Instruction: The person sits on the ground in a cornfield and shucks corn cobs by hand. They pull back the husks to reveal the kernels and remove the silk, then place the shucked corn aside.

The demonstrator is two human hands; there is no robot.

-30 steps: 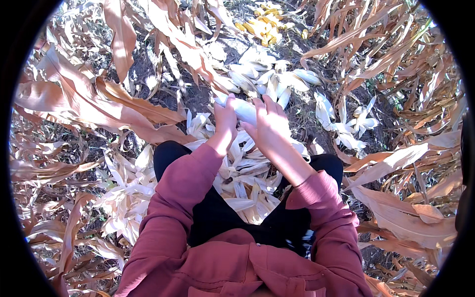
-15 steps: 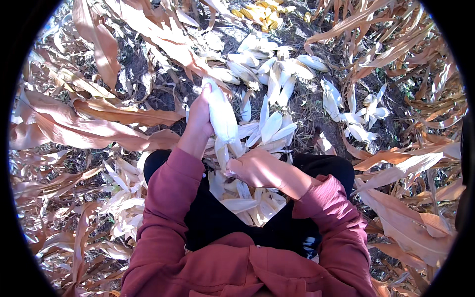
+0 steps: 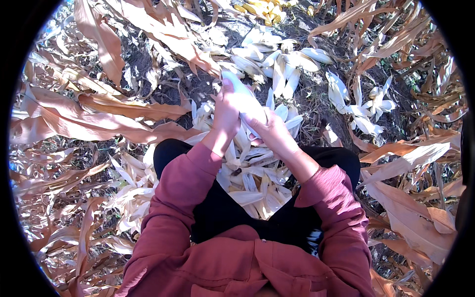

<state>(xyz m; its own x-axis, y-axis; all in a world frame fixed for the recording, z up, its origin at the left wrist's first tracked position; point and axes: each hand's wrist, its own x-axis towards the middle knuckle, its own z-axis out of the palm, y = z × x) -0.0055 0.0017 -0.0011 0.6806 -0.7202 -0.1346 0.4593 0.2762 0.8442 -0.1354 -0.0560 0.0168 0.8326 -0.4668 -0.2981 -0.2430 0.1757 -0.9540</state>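
Both hands are closed on one ear of corn [image 3: 241, 94] that is still in its pale husk. The ear slants, its upper end pointing away from me and to the left. My left hand [image 3: 226, 113] wraps its left side, thumb along the husk. My right hand [image 3: 271, 127] grips the lower right part, with some of its fingers hidden underneath. Loose stripped husks [image 3: 257, 190] lie heaped between my bent legs, just below the hands.
Ears in pale husks [image 3: 284, 62] lie on the soil ahead, with bare yellow ears [image 3: 267, 11] piled farther off. Opened husks [image 3: 363, 106] lie to the right. Dry brown corn leaves [image 3: 123, 106] reach in from the left, and more [image 3: 405, 213] at the right.
My right hand has moved up from the ear's lower end onto its side. My left hand and the ear have shifted right, and the ear now tilts more.
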